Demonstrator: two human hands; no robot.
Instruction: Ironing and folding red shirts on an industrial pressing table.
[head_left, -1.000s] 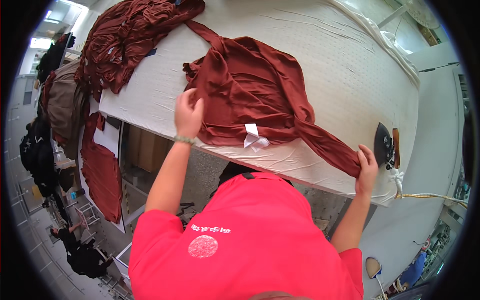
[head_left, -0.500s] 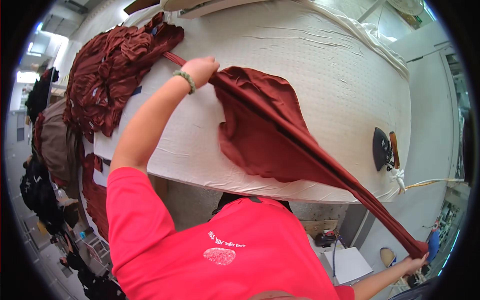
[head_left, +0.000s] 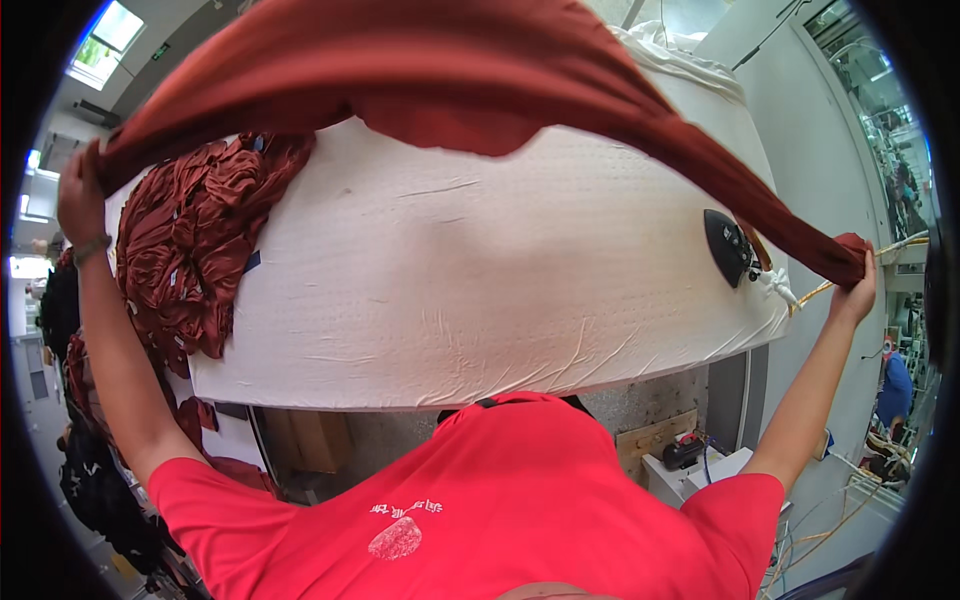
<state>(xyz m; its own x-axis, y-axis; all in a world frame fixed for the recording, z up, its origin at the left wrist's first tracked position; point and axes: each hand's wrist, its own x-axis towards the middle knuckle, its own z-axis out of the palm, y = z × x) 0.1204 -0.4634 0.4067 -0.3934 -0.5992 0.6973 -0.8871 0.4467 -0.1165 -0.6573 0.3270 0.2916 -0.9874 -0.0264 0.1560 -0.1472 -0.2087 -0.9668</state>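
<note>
Head view: rust-red garment (head_left: 500, 80) stretched taut overhead

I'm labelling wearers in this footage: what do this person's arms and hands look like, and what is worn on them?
Both forearms are bare. Short red T-shirt sleeves end above the elbows. The left hand has a thin greenish band at the wrist. The right hand shows no glove, ring or band.

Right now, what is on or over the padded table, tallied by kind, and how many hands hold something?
Rust-red garment stretched in the air: 1
Heap of rust-red garments on the table: 1
Black iron: 1
Hands with a grip on the stretched garment: 2, left hand and right hand
Total: 3 things, 2 hands
</note>
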